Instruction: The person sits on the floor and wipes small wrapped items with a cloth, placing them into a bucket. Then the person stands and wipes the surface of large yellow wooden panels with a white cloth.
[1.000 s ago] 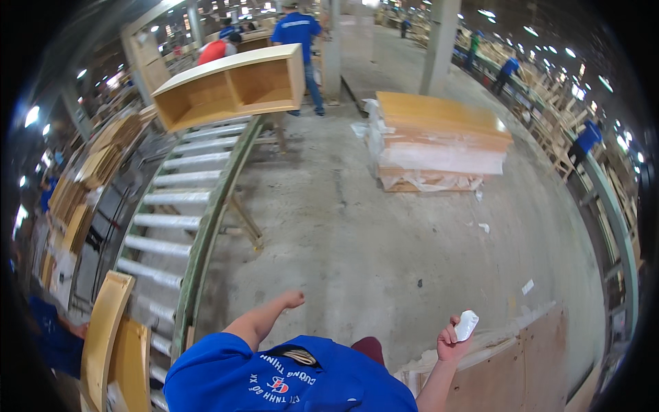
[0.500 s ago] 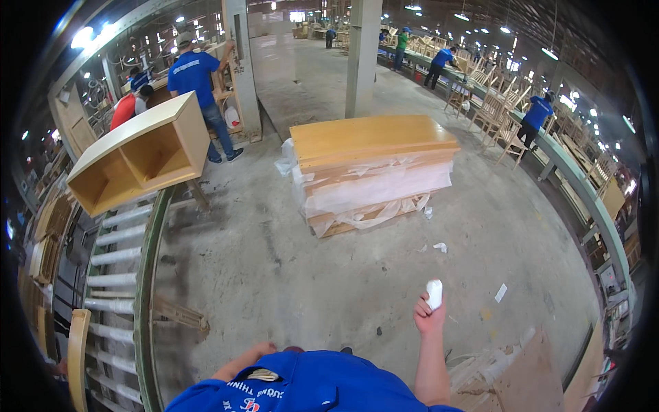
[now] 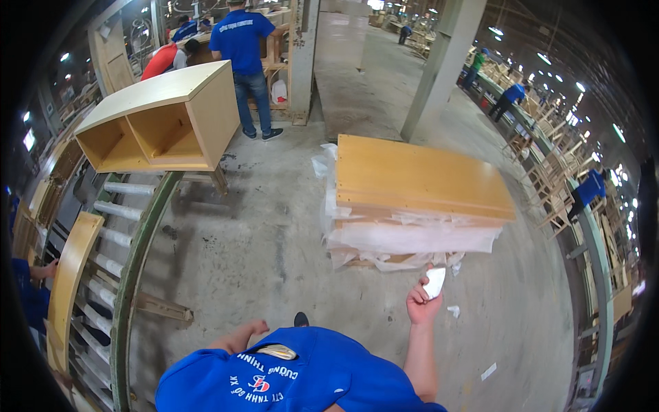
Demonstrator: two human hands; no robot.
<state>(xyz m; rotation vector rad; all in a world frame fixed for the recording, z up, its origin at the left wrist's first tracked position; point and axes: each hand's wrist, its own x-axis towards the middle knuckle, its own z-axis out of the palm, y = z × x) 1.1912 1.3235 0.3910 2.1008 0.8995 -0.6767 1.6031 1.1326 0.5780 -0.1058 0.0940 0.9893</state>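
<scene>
My right hand (image 3: pixel 421 306) is raised at the lower right, its fingers closed round a small white pad (image 3: pixel 434 282) with an angular edge; I cannot make out whether it is paper or cloth. Beyond it stands a stack of orange-brown wooden panels (image 3: pixel 425 178), with white wrapping sheet (image 3: pixel 412 236) hanging down its front side. The stack and my right hand are apart. My left hand (image 3: pixel 257 327) hangs low by my left side, near no object, and its fingers are too small and blurred to read.
On the left, a roller conveyor (image 3: pixel 123 209) carries a two-compartment wooden cabinet (image 3: pixel 161 103) and a curved wooden board (image 3: pixel 74 285), beside which another person's hand (image 3: pixel 49 269) shows. A person in blue (image 3: pixel 244 41) stands behind the cabinet. A pillar (image 3: pixel 439 75) rises beyond the stack; paper scraps (image 3: pixel 489 371) lie on the floor.
The view has turned and the panel stack looks nearer, lower and further right. The white pad has tilted in my right hand. Another person's arm has come into view by the curved board.
</scene>
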